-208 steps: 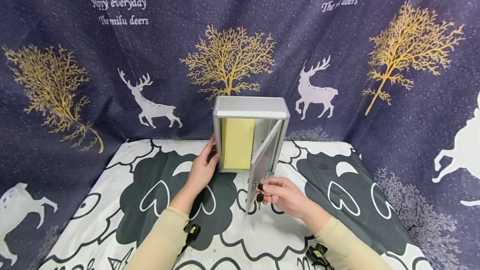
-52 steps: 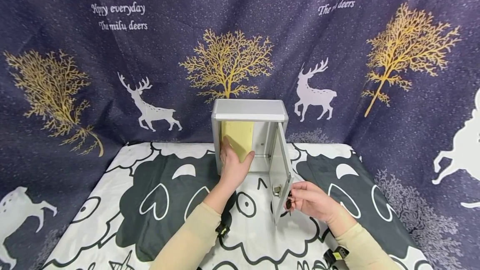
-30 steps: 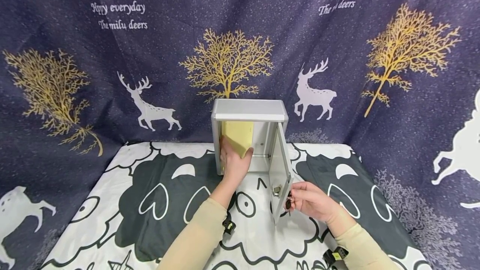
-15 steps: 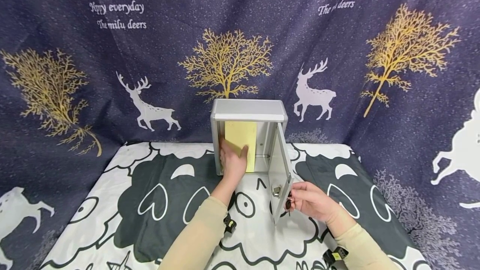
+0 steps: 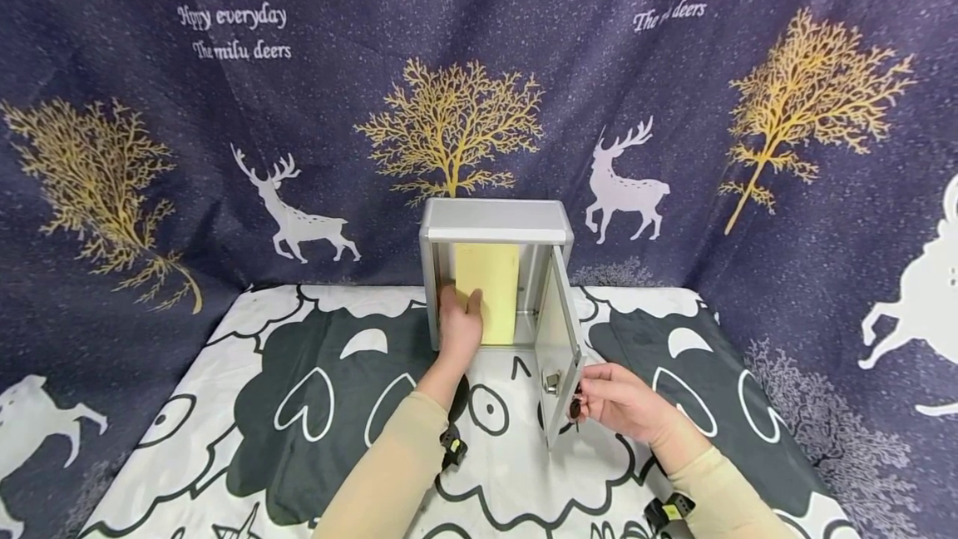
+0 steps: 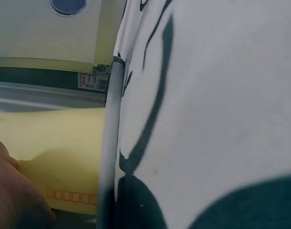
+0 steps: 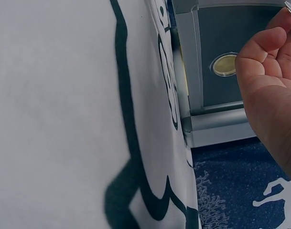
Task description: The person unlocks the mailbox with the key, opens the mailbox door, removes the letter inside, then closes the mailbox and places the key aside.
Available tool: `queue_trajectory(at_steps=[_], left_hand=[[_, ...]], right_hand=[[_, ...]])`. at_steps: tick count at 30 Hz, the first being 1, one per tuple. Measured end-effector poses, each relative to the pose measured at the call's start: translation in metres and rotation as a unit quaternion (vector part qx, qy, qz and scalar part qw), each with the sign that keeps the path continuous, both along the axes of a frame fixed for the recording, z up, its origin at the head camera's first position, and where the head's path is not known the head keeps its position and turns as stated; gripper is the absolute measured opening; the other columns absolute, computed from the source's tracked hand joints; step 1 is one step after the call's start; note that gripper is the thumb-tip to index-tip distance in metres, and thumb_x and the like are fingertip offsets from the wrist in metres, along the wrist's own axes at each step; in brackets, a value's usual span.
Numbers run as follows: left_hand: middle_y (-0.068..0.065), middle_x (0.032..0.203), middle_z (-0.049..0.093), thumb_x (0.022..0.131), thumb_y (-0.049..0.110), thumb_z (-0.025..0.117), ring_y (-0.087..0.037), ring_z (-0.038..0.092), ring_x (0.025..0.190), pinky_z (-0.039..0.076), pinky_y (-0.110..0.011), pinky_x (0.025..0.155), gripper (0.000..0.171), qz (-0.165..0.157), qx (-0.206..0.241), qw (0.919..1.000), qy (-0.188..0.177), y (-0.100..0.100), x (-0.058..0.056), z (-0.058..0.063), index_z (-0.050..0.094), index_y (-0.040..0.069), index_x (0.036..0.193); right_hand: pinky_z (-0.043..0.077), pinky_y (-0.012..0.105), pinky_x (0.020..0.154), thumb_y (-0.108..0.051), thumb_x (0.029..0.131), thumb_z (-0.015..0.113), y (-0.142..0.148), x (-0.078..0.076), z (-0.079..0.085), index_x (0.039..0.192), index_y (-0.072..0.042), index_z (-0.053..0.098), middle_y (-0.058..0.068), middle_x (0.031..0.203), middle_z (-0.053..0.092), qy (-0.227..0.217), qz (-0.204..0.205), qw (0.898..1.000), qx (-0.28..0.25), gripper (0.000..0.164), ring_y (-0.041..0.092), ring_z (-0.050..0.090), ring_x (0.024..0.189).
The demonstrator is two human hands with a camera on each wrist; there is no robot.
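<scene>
A silver metal box [image 5: 496, 215] stands upright at the back of the cloth, its hinged door [image 5: 557, 323] swung out on the right. Inside leans a yellow envelope [image 5: 499, 294]; the left wrist view shows a row of red printed squares along one end. My left hand [image 5: 460, 331] reaches into the box and grips the envelope's left edge, thumb on the front, fingertips hidden. My right hand [image 5: 627, 402] pinches a key in the lock at the door's free edge. A second black-headed key [image 5: 575, 408] hangs below it. The lock's metal cam [image 5: 551, 383] shows on the inner face.
A black, white and dark grey patterned cloth [image 5: 329, 431] covers the surface. Right behind the box hangs a navy curtain [image 5: 322, 106] with deer and gold trees. In the right wrist view, a round yellowish window [image 7: 225, 65] is set in the dark door panel.
Since the earliest frame, the door has swung wider and my left hand has gone from the box's side to inside. In the last second the envelope has shifted right and straightened.
</scene>
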State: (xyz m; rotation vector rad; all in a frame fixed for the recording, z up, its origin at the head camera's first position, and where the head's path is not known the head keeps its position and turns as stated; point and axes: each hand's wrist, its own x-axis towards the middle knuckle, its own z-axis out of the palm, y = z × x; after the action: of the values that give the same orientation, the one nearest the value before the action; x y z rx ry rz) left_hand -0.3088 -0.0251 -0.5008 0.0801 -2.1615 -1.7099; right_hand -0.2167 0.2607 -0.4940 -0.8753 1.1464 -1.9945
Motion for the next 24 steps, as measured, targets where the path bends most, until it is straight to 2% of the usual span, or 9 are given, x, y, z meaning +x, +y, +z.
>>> queue_trajectory(at_steps=[7, 14, 20, 24], left_hand=[[-0.021, 0.107, 0.062, 0.117, 0.014, 0.058, -0.038, 0.063, 0.098, 0.054, -0.055, 0.089, 0.02, -0.021, -0.019, 0.9991, 0.032, -0.003, -0.001, -0.005, 0.056, -0.004, 0.127], [-0.017, 0.099, 0.06, 0.116, 0.011, 0.059, -0.035, 0.06, 0.088, 0.05, -0.049, 0.081, 0.013, -0.02, -0.014, 0.9978, 0.062, -0.005, 0.003, -0.005, 0.057, -0.002, 0.118], [-0.015, 0.098, 0.061, 0.116, 0.014, 0.059, -0.031, 0.059, 0.087, 0.049, -0.046, 0.08, 0.015, -0.019, -0.014, 0.9978, 0.062, -0.006, 0.009, 0.001, 0.059, -0.001, 0.118], [-0.018, 0.099, 0.064, 0.114, 0.015, 0.061, -0.036, 0.061, 0.091, 0.051, -0.053, 0.084, 0.017, -0.018, -0.022, 0.9978, 0.06, -0.011, 0.017, 0.006, 0.06, -0.001, 0.115]], right_hand=[[0.059, 0.027, 0.09, -0.001, 0.118, 0.036, -0.001, 0.001, 0.001, 0.136, -0.002, 0.074, 0.0, 0.115, 0.08, -0.001, 0.0, 1.0, -0.004, 0.042, 0.011, 0.074, 0.1], [0.059, 0.027, 0.091, 0.0, 0.118, 0.036, 0.0, 0.001, 0.002, 0.135, -0.003, 0.075, -0.001, 0.114, 0.078, 0.004, -0.001, 1.0, -0.002, 0.043, 0.01, 0.073, 0.099], [0.059, 0.027, 0.09, 0.0, 0.118, 0.036, 0.001, 0.001, 0.003, 0.133, -0.004, 0.075, -0.001, 0.111, 0.077, 0.002, -0.003, 1.0, 0.001, 0.042, 0.011, 0.072, 0.098], [0.058, 0.027, 0.09, -0.001, 0.119, 0.035, 0.001, 0.001, 0.003, 0.134, -0.004, 0.075, -0.001, 0.112, 0.077, 0.004, 0.0, 1.0, -0.001, 0.042, 0.011, 0.072, 0.098]])
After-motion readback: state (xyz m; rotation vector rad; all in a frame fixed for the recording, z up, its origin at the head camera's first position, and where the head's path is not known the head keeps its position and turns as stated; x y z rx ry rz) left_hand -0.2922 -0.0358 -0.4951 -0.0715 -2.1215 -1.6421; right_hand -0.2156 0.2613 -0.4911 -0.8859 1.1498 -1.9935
